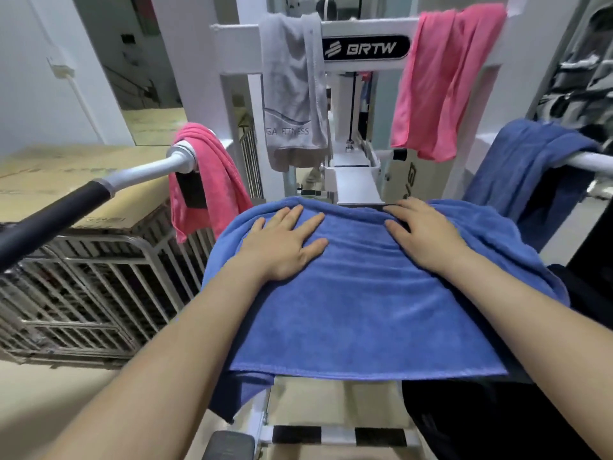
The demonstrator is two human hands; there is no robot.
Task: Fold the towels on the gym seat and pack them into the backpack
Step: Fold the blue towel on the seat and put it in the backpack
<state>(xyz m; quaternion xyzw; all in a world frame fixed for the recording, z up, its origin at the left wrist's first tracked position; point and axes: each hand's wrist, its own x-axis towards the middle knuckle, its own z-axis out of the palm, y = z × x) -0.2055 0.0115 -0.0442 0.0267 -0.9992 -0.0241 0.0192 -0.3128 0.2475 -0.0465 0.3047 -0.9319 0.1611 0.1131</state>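
— On the gym seat, what lies under the hands?

— A mid-blue towel (365,310), spread flat and covering the seat completely. Its near hem runs straight across, and its sides droop over both edges. A darker blue layer (238,393) hangs below its near left corner.

— And the hands themselves?

— Both rest palm down on the far half of the towel, well apart from each other. The left hand (285,244) has its fingers straight and fanned, thumb out to the side. The right hand (421,234) lies the same way, with its fingertips near the towel's far edge. Neither one curls round or pinches the cloth; they only lie flat on it.

— Any other towels?

— Four. A pink towel (212,180) is draped over the left handle (49,217), just beyond the seat's left side. A navy towel (530,174) hangs over the bar on the right. Higher up, a grey towel (292,94) printed with "FITNESS" and a second pink towel (444,81) hang from the white crossbar, on either side of the black BRTW plate (366,48).

— Is the backpack there?

— Something black (497,419) sits at the lower right, beside the seat. I cannot tell whether it is the backpack.

— What is to the left?

— Cardboard boxes (66,180) sit on metal wire cages (83,293), behind the handle's black grip.
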